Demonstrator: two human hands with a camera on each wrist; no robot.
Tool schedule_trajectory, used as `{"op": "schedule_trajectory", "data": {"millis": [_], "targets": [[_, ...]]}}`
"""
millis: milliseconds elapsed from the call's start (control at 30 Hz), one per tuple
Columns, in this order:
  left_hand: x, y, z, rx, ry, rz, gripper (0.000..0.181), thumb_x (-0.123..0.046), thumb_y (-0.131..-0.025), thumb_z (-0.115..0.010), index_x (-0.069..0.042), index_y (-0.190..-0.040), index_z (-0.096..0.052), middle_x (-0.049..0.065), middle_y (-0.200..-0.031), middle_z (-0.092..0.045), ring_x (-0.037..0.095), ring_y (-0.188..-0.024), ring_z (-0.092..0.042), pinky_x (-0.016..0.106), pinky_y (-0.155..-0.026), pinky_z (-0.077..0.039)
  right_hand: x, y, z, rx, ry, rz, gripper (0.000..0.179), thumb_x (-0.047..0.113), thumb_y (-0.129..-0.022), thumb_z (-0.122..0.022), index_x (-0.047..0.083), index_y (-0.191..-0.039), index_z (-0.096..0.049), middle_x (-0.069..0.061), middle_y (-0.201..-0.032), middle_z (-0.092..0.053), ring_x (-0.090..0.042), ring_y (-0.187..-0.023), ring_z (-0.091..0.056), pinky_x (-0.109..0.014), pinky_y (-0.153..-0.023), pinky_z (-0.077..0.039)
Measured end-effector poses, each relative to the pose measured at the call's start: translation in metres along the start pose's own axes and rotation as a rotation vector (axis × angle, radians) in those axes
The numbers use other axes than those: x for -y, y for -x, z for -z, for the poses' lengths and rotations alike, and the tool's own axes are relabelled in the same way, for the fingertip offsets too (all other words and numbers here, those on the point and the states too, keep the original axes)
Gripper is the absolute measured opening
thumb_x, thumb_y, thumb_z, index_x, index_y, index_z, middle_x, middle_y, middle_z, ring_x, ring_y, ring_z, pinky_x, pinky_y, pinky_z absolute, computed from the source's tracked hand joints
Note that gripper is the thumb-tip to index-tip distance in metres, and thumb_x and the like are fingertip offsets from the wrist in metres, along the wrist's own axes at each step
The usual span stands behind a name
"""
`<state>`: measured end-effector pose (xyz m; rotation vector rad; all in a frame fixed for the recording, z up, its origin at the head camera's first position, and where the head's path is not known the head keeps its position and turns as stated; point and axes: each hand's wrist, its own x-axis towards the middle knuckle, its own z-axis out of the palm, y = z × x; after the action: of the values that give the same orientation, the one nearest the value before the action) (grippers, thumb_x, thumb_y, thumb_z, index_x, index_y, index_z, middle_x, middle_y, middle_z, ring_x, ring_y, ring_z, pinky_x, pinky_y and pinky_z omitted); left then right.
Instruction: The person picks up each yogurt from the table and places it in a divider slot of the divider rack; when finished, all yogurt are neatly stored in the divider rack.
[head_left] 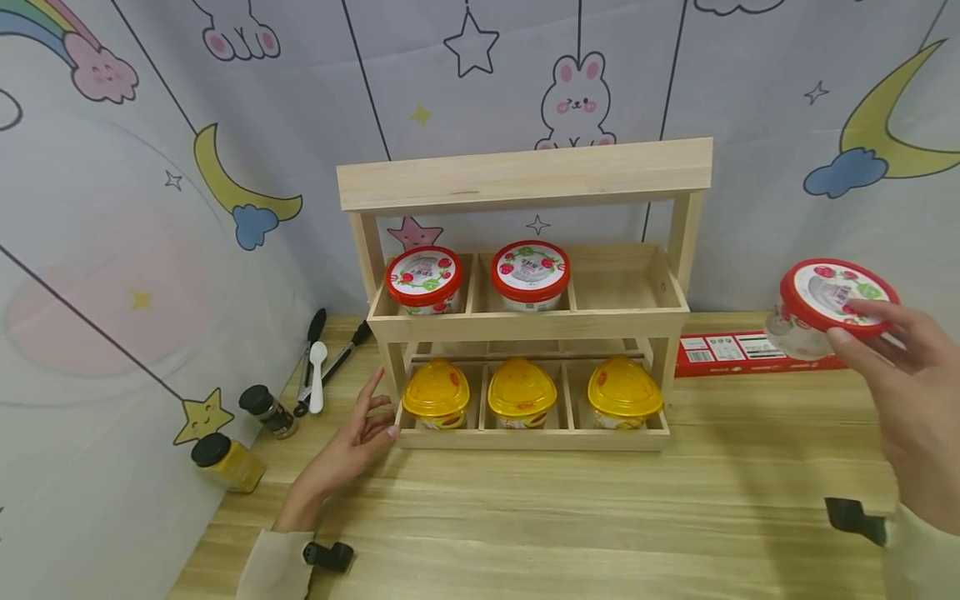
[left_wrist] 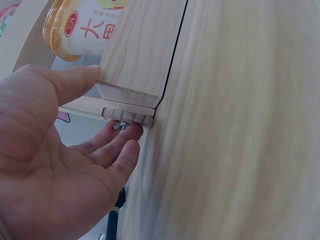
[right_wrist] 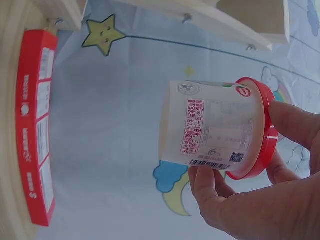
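My right hand (head_left: 911,367) holds a clear-sided tub (right_wrist: 215,125) by its red lid (head_left: 838,293), thumb and fingers round the rim. The tub is tilted in the air, right of a two-tier wooden rack (head_left: 525,323). At the lower tier's left end, my left hand (head_left: 358,433) rests with relaxed fingers; its thumb (left_wrist: 82,80) lies at the front corner and fingertips at the side, near a metal bolt (left_wrist: 121,125). Two red-lidded tubs (head_left: 424,277) (head_left: 530,272) sit in the upper left and middle compartments. Yellow-lidded tubs (head_left: 437,392) (head_left: 522,390) (head_left: 624,390) fill the lower tier.
Behind the right hand, a long red box (head_left: 731,353) lies on the wooden table (head_left: 525,517). To the rack's left are a white spoon (head_left: 317,375), black-handled utensils (head_left: 352,343), a dark-capped spice jar (head_left: 267,411) and a yellow jar (head_left: 228,462). A patterned cloth (head_left: 465,108) hangs behind.
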<state>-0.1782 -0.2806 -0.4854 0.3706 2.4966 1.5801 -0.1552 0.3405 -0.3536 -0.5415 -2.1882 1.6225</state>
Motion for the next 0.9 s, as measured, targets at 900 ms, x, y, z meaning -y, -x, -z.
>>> {"op": "schedule_trajectory", "data": {"millis": [900], "targets": [[0.001, 0.000, 0.000, 0.001, -0.001, -0.008, 0.093, -0.019, -0.111, -0.060, -0.042, -0.173, 0.005, 0.031, -0.167, -0.026, 0.056, -0.153, -0.042, 0.061, -0.127, -0.038, 0.059, 0.027, -0.042, 0.174, -0.236, 0.315, 0.047, 0.006, -0.100, -0.075, 0.012, -0.145, -0.067, 0.011, -0.144, -0.054, -0.010, -0.122, -0.055, -0.001, -0.085, -0.055]]}}
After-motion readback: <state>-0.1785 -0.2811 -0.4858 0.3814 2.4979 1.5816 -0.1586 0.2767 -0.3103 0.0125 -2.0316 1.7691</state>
